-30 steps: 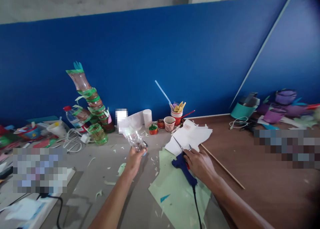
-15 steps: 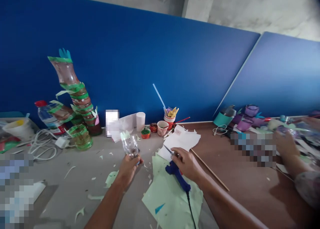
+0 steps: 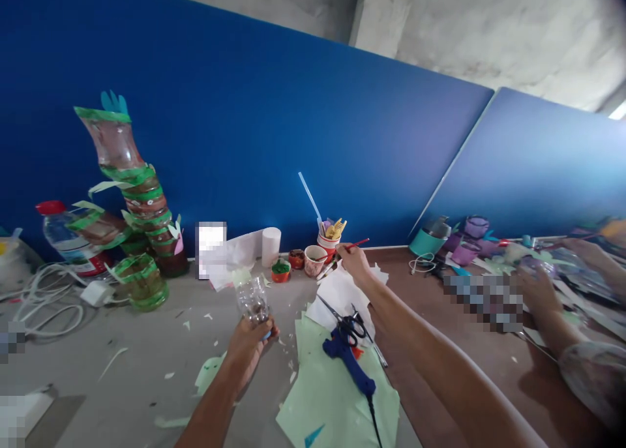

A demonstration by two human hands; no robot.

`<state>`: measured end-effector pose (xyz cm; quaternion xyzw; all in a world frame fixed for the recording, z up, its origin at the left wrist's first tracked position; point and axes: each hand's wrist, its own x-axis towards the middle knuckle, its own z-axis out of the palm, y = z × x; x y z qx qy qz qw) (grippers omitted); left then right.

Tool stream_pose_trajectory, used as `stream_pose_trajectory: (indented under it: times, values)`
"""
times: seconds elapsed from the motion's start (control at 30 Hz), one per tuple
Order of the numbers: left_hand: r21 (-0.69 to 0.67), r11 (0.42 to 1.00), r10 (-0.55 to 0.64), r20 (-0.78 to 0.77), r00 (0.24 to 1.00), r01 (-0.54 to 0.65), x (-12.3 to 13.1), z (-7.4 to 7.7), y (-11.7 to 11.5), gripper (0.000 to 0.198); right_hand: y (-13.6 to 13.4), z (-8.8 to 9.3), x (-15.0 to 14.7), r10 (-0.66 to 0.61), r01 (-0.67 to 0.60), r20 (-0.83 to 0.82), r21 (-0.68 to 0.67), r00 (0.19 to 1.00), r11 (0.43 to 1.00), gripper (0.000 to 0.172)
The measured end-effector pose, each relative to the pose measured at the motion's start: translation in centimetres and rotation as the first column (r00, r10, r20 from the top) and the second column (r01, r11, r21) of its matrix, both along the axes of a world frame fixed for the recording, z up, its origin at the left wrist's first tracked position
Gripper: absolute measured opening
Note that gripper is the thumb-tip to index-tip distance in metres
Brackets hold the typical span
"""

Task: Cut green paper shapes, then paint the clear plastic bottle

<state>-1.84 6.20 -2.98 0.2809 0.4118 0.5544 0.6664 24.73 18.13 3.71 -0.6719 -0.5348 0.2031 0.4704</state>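
Observation:
My left hand is closed round a clear cut plastic bottle piece, held upright above the grey table. My right hand reaches far forward and pinches a red-handled paintbrush beside a small paint cup. The blue glue gun lies untouched on pale green paper, with black scissors just behind it.
A tower of green-taped bottle pieces stands at the left by a water bottle and white cables. A cup of tools, a white roll and paint pots line the blue wall. Another person's hands work at the right among purple pots.
My right hand has let go of the glue gun and reached forward to the red paintbrush. The view has swung up and right; my left hand still holds the bottle piece.

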Motion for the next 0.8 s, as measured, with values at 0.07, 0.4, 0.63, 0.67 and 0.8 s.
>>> stream_pose_trajectory:
  times: [0.07, 0.4, 0.63, 0.67, 0.8]
  values:
    - [-0.012, 1.0, 0.002, 0.003, 1.0, -0.002, 0.0, 0.0, 0.0, 0.035, 0.5, 0.5, 0.1, -0.003, 0.003, 0.02, 0.016, 1.0, 1.0, 0.033]
    - [-0.016, 1.0, -0.02, 0.011, 1.0, 0.02, -0.3, -0.6, 0.1, 0.031, 1.5, 3.0, 0.9, 0.128, -0.126, 0.161, -0.021, 0.979, 0.992, 0.027]
    - [-0.035, 0.999, -0.026, 0.025, 0.999, 0.027, -0.4, -0.7, 0.1, 0.032, 3.3, 3.0, 0.0, 0.207, -0.183, 0.183, -0.137, 0.961, 0.973, 0.032]
    - [-0.038, 0.999, -0.023, 0.024, 0.999, 0.024, -0.4, -0.6, 0.1, 0.033, 3.5, 3.0, -0.1, 0.214, -0.188, 0.181, -0.151, 0.96, 0.971, 0.032]
    - [-0.036, 0.999, -0.025, 0.029, 0.999, 0.026, -0.3, -0.2, 0.0, 0.036, 4.2, 3.0, -0.2, 0.239, -0.204, 0.164, -0.204, 0.957, 0.957, 0.024]
